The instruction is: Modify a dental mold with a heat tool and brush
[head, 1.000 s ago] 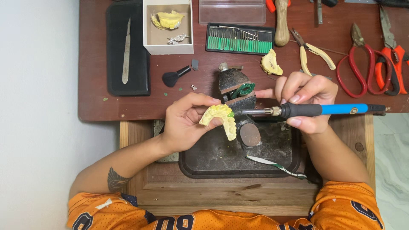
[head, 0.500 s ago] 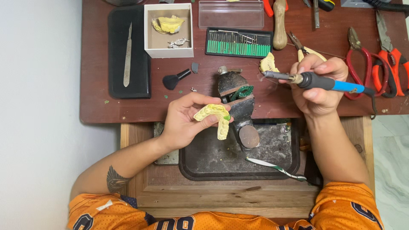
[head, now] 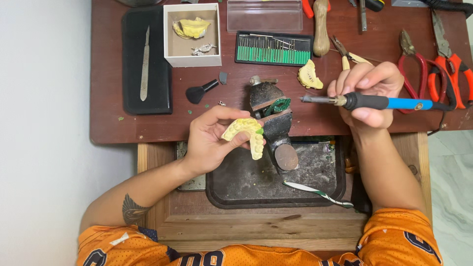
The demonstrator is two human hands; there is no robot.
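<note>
Behind the yellow dental cast (head: 245, 134), vise (head: 272, 118) partly hidden.

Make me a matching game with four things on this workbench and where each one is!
Things:
1. yellow teeth mould
2. blue-handled heated tool
3. scalpel
4. green bur set

Places:
A. on the black mat
B. in the left hand
C. beside the white box
D. in the right hand

Pairs: 1-B, 2-D, 3-A, 4-C
</note>
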